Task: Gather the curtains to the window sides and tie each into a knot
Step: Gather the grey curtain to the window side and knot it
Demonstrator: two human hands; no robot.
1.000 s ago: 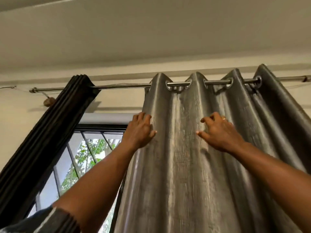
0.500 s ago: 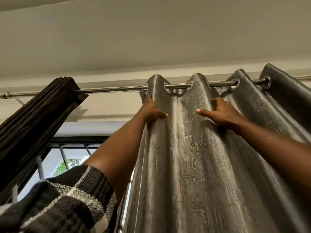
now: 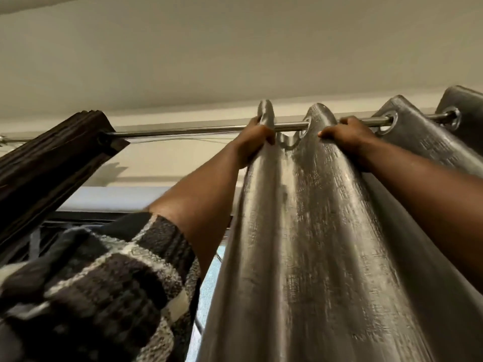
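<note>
Grey curtain (image 3: 313,231), left hand (image 3: 252,146), right hand (image 3: 350,139) gripping higher now

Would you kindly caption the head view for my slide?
Left hand and right hand grip the top folds of the grey curtain at the rod; dark curtain bunched at left.

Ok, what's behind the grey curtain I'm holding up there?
Behind the grey curtain, only the curtain rod at its top and a sliver of window past its left edge show; the fabric covers the rest.
</note>
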